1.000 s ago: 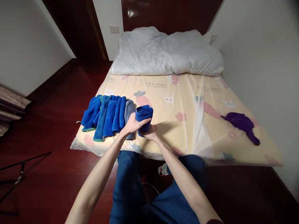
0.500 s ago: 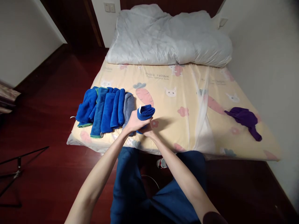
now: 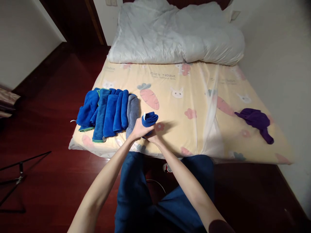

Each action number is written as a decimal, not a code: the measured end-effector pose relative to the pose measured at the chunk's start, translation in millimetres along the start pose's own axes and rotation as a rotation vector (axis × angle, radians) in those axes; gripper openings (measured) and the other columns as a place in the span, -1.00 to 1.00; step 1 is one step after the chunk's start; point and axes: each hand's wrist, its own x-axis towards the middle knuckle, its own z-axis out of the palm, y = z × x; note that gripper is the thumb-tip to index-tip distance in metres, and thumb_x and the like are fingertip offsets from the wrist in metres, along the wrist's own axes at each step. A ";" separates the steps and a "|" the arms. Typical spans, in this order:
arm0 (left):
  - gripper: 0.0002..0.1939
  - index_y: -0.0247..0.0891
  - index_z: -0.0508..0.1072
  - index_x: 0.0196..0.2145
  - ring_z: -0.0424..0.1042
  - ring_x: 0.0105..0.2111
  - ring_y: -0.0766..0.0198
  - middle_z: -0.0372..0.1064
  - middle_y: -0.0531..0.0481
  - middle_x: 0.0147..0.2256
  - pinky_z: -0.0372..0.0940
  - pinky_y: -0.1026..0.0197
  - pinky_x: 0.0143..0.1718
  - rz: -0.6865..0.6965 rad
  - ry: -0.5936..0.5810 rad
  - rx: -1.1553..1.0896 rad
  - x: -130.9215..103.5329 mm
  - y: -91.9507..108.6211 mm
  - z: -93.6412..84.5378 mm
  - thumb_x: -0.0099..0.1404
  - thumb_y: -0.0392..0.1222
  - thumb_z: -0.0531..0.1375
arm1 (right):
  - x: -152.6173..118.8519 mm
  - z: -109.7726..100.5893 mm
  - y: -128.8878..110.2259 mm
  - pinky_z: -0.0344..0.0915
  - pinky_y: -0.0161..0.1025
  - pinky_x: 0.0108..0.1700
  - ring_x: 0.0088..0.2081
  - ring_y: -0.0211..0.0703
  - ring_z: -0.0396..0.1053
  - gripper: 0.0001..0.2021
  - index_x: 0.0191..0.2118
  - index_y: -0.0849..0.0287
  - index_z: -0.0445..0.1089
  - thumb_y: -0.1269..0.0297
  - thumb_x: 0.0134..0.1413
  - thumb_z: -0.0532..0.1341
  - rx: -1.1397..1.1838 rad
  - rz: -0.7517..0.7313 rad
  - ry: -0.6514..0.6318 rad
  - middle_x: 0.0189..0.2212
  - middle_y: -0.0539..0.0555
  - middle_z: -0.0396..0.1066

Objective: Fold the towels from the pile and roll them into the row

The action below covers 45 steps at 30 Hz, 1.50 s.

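Note:
A rolled blue towel [image 3: 150,119] with a white tag stands up from my two hands, above the bed's near edge. My left hand [image 3: 141,129] is wrapped round its upper part. Just below and to the right, my right hand [image 3: 153,137] grips the lower part, its fingers partly hidden. Left of them, several rolled blue towels [image 3: 110,115] lie side by side on the bed, one a duller blue with green edging. A grey rolled towel [image 3: 132,111] lies at the right end of that row, beside my left hand.
A purple cloth [image 3: 255,121] lies crumpled on the right of the patterned bed sheet [image 3: 179,106]. A pale folded quilt [image 3: 179,35] spans the far end. A black stand [image 3: 20,171] is on the floor at left.
The view has shifted slightly. Both hands keep the rolled blue towel in nearly the same place, and the towels on the bed have not visibly moved.

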 end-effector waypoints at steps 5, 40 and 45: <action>-0.24 -0.25 0.44 0.05 0.39 0.10 -0.04 0.41 -0.20 0.05 0.27 0.04 0.17 0.112 0.191 -0.098 15.9 2.7 -14.4 -0.08 0.03 0.51 | -5.7 -11.4 -5.1 0.37 -0.18 0.16 0.17 -0.03 0.38 -0.03 0.37 0.22 0.00 0.24 -0.12 0.48 0.062 -0.100 0.083 0.24 0.26 0.30; -0.31 -0.20 0.19 0.34 -0.48 0.45 -0.11 -0.14 0.06 0.45 -0.49 -0.40 0.35 0.132 -0.093 0.989 106.0 -75.4 31.8 0.50 -0.13 -0.47 | -92.6 -144.3 23.8 0.26 -0.14 0.31 0.36 -0.25 0.15 -0.59 0.22 -0.21 0.30 0.07 0.28 0.16 -0.051 -0.250 0.039 0.30 -0.21 0.25; -0.41 -0.82 0.04 0.29 -0.49 0.42 -0.29 -0.32 -0.50 0.43 -0.38 -0.40 0.36 0.433 -0.258 0.973 61.8 -32.3 61.7 0.56 -0.18 -0.22 | -144.8 -341.9 108.4 0.42 -0.13 0.07 0.05 -0.06 0.44 -0.68 -0.03 0.14 0.47 0.11 0.16 0.19 -0.017 0.065 0.793 0.06 0.19 0.45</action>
